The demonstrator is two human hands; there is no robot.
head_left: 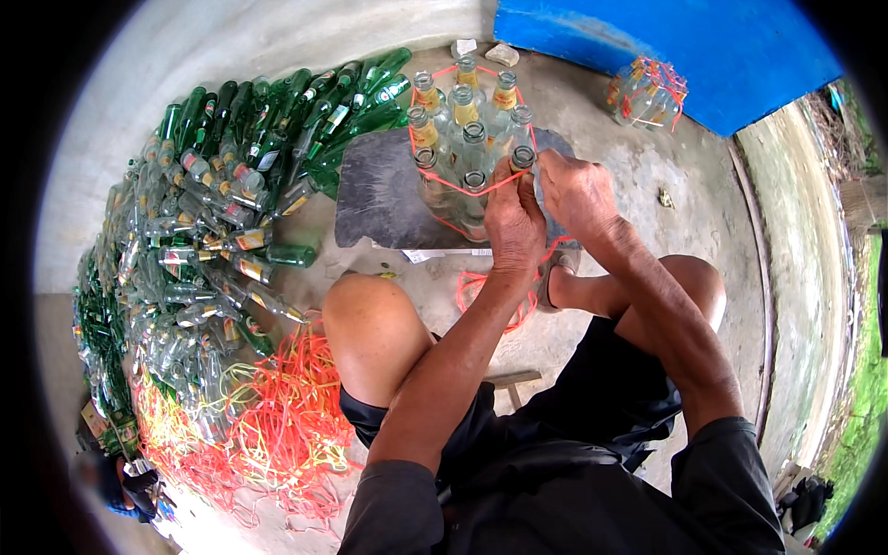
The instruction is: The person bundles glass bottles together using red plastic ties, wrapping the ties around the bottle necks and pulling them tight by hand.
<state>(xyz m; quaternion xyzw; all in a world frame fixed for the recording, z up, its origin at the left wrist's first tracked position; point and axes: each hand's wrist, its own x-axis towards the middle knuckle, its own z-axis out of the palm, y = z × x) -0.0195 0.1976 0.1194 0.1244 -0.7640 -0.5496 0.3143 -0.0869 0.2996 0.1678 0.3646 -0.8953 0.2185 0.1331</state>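
Concrete floor (666, 217) is spreading below a pale wall (305, 37). At the far lower left a blurred person (129, 492) is showing. Next, a pile of bottles (213, 208), green and clear, is lying along the wall, and red and yellow straps (296, 407) are sprawling in a tangle at its near end. Further right, a dark slab (370, 185) is bearing a cluster (474, 148) of clear bottles, which are standing upright and close together, a red band (449, 182) looping around them near their necks. Loose red coils (470, 277) are lying on the floor nearer the person's legs. Left hand (516, 224) is reaching up to the cluster's near right bottle, its fingers bending in beside the band; whether they are pinching it, I cannot tell. Just beside, the right hand (578, 196) is curling its fingers nearly closed, their grip hidden. Beyond, a strapped bundle (646, 94) of clear bottles is standing near a blue panel (731, 69), and grass (865, 351) is showing at the right rim
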